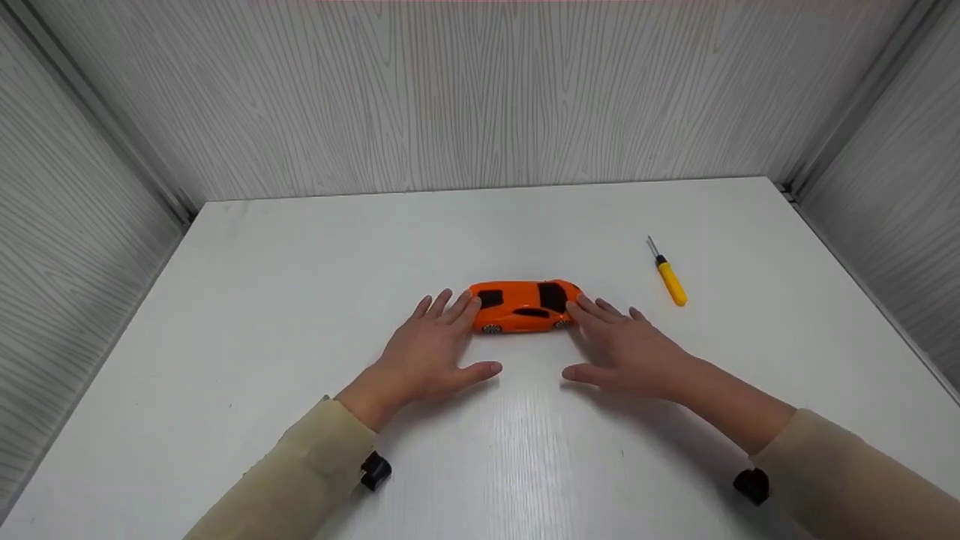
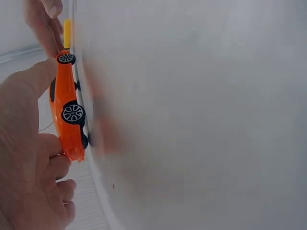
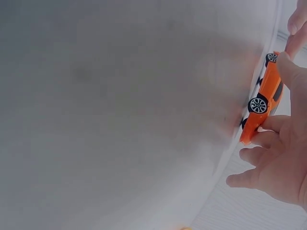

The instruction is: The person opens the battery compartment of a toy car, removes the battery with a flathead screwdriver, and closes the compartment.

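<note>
left sleeve [image 1: 289, 472]: beige | right sleeve [image 1: 847, 472]: beige | black pieces [image 1: 376, 471] beside both sleeves (small, rounded)

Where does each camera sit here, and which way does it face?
Head: worn on the head, facing forward and down at the orange toy car; left hand, right hand and sleeves show.
Left wrist: on that wrist, facing the car's side; left hand near, right hand beyond.
Right wrist: likewise, facing the car's side; right hand near, left hand beyond.
Both wrist views share the car's wheels.
</note>
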### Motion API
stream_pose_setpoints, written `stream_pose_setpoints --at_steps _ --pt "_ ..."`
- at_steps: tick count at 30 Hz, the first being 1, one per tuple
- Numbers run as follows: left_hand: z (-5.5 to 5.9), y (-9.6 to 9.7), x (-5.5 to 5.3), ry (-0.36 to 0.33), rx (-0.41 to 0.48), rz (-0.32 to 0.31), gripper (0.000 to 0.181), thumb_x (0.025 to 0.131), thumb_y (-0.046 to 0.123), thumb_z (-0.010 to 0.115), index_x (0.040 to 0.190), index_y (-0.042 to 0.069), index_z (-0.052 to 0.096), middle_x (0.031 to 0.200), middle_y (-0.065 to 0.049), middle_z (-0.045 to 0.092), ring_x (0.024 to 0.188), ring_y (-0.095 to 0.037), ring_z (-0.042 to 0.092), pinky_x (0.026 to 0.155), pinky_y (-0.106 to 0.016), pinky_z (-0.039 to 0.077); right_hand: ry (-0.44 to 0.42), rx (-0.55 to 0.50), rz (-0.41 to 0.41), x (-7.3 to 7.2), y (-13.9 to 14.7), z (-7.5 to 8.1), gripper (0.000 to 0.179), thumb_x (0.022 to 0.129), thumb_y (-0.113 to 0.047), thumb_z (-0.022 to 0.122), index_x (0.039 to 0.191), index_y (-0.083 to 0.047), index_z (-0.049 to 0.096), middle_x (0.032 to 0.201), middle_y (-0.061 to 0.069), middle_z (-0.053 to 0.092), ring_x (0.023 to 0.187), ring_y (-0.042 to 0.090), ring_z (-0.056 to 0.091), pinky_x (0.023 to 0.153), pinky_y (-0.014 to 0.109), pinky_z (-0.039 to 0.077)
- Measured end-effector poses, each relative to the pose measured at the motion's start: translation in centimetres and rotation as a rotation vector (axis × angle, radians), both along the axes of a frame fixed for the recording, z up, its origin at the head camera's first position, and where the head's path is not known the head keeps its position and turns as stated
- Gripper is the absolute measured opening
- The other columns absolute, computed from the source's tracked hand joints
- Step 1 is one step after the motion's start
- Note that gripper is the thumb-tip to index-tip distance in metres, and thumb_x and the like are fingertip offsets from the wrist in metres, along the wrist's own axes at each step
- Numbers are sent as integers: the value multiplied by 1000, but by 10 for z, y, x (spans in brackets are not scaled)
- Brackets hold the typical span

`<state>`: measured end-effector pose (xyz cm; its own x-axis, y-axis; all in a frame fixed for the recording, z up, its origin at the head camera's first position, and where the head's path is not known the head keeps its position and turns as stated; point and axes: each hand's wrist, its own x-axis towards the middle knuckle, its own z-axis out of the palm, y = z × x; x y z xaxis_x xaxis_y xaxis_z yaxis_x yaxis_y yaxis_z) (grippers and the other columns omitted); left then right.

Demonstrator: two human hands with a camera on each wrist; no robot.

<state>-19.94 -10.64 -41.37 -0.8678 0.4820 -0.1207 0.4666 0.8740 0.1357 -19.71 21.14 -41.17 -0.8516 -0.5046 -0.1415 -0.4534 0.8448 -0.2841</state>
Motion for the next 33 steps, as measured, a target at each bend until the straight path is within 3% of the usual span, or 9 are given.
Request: stream_pose_setpoints --at_steps 17,33 --pt "2 -2 25 -7 8 -28 104 97 77 50 169 7 23 175 -7 23 162 -32 17 130 -50 11 7 -18 22 27 4 -2 104 94 -76 61 169 -13 28 174 8 24 158 38 26 118 73 26" --pt "-1 -7 38 11 51 -57 104 97 77 51 169 6 25 175 -9 23 161 -34 18 130 -51 11 6 -27 25 40 4 -3 106 92 -75 64 169 -12 28 174 9 26 159 38 25 119 72 25"
